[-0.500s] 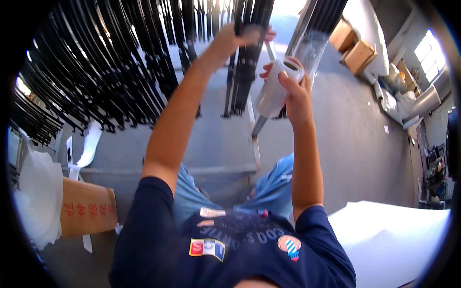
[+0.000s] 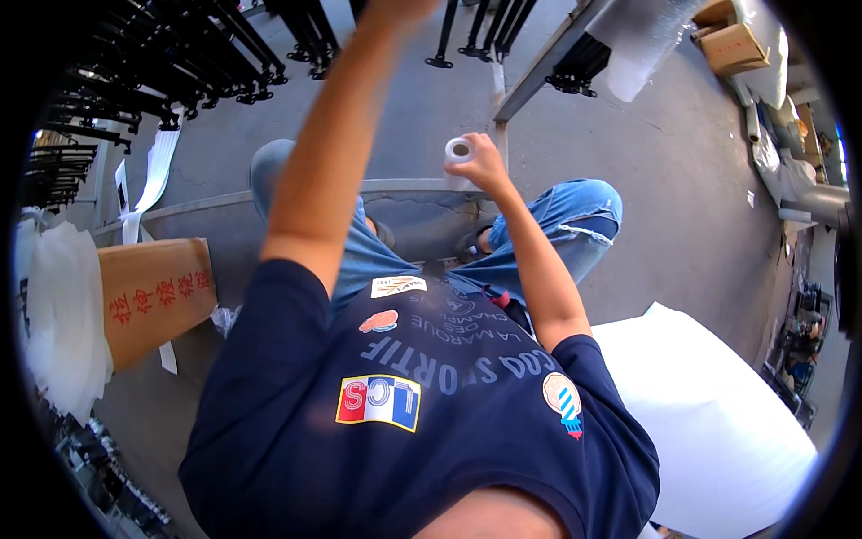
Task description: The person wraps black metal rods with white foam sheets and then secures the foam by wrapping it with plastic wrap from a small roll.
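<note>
Gripping the translucent roll (image 2: 455, 171) in right hand (image 2: 485, 164), wrapped around its side, hollow end up, between the denim knees (image 2: 575, 207) in view. Holding left hand (image 2: 406, 7) out near the black bars (image 2: 312, 40); blurred, cut by top edge, can't tell if spread or pinching.

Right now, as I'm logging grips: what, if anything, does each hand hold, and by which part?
Right hand: whitish roll, gripped around its side near the camera-facing end. Left hand: blurred, cut off; cannot tell.
</note>
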`<action>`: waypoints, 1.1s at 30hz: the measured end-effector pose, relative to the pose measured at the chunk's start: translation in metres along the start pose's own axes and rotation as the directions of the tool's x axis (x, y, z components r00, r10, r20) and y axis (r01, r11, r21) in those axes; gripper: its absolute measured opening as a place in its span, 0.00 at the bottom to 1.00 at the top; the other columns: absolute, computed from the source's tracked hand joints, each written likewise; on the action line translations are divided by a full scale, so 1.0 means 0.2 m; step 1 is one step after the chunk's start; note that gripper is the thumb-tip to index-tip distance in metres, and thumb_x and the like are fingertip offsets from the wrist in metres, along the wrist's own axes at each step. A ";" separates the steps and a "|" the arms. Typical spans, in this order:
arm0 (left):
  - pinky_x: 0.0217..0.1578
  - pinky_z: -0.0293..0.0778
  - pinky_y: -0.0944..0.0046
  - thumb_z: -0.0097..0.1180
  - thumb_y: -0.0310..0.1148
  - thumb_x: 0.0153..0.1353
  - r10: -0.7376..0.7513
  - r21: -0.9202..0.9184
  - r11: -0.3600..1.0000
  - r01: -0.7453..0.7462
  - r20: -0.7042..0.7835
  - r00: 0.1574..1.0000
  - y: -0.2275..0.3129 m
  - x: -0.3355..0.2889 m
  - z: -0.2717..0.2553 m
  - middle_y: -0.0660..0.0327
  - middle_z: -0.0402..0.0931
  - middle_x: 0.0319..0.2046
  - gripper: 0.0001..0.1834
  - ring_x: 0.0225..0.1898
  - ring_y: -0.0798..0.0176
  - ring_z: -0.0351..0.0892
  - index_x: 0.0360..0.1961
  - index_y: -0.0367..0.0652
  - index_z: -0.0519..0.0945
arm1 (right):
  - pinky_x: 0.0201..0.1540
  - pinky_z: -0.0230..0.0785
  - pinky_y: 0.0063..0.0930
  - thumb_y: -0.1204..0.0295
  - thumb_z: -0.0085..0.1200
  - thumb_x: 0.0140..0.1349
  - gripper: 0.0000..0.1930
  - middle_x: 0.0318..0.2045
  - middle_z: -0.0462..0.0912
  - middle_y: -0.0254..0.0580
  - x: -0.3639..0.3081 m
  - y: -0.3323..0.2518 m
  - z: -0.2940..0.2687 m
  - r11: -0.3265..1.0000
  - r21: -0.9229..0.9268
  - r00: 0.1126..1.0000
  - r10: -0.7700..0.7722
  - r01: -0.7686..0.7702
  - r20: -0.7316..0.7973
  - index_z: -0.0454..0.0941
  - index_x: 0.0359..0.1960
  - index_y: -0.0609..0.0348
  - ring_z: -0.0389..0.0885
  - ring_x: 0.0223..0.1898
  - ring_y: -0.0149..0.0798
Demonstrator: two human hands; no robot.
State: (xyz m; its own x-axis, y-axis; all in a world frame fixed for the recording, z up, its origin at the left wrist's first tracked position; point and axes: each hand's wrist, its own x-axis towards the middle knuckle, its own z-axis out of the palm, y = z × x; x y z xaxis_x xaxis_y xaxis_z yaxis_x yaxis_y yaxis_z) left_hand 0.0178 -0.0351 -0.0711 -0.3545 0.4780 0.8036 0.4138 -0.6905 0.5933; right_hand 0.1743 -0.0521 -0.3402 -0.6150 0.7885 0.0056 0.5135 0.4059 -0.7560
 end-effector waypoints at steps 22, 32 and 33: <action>0.42 0.65 0.58 0.52 0.25 0.42 -0.986 0.210 0.115 0.971 -0.092 0.137 -0.86 -2.05 -0.07 0.50 0.72 0.36 0.18 0.41 0.57 0.70 0.38 0.37 0.69 | 0.51 0.58 0.38 0.70 0.50 0.47 0.21 0.44 0.70 0.53 -0.03 0.44 0.53 0.945 -0.244 0.976 -0.208 0.219 0.072 0.67 0.44 0.64 0.65 0.49 0.51; 0.48 0.63 0.60 0.48 0.36 0.51 -0.967 0.043 -0.228 0.973 -0.126 -0.221 -0.71 -1.78 -0.21 0.43 0.65 0.49 0.30 0.51 0.51 0.66 0.54 0.34 0.60 | 0.46 0.59 0.42 0.72 0.51 0.47 0.22 0.40 0.66 0.56 -0.05 0.25 0.57 0.956 -0.219 0.975 -0.165 0.196 0.151 0.61 0.46 0.60 0.65 0.43 0.57; 0.49 0.63 0.60 0.48 0.36 0.51 -0.966 0.067 -0.225 0.972 -0.146 -0.213 -0.70 -1.78 -0.20 0.42 0.65 0.49 0.30 0.52 0.51 0.66 0.55 0.34 0.59 | 0.47 0.59 0.42 0.71 0.51 0.46 0.23 0.42 0.65 0.56 -0.04 0.25 0.57 0.962 -0.217 0.979 -0.133 0.165 0.156 0.61 0.46 0.59 0.65 0.44 0.57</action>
State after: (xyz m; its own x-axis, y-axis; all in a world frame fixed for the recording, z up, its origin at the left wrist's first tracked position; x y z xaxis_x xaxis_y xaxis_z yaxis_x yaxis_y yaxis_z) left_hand 0.0514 -0.1302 -0.4420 -0.4463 0.4861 -0.7514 -0.3813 0.6563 0.6511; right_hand 0.1367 -0.0907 -0.4534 -0.7636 0.6457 0.0038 0.5222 0.6210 -0.5845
